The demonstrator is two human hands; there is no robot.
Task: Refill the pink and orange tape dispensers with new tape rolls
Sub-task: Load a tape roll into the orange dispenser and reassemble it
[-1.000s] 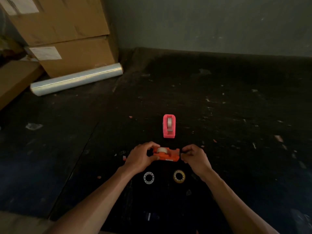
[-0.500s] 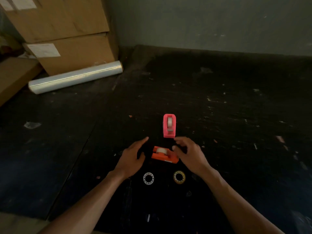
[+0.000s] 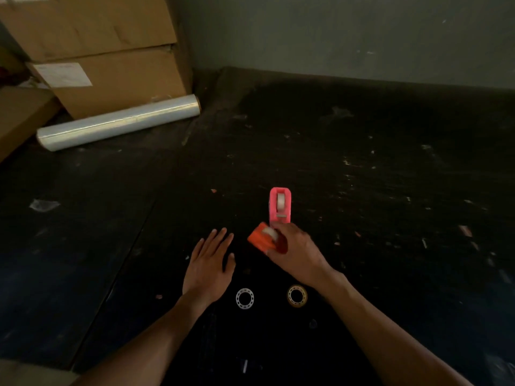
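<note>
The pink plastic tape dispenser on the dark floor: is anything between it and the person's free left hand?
Nothing visible blocks it. The left hand lies open and flat; the pink plastic tape dispenser stands farther away, to its right. The right hand, holding the orange tape dispenser, sits just beside that path.

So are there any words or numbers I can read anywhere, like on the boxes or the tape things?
White label on the lower cardboard box: there is print, but it is too small and blurred to read.
White label on the upper cardboard box: cut off at the top edge, nothing readable.
Pink tape dispenser: no words show.
Orange tape dispenser, in the right hand: no words show.
So nothing can be read.
</note>
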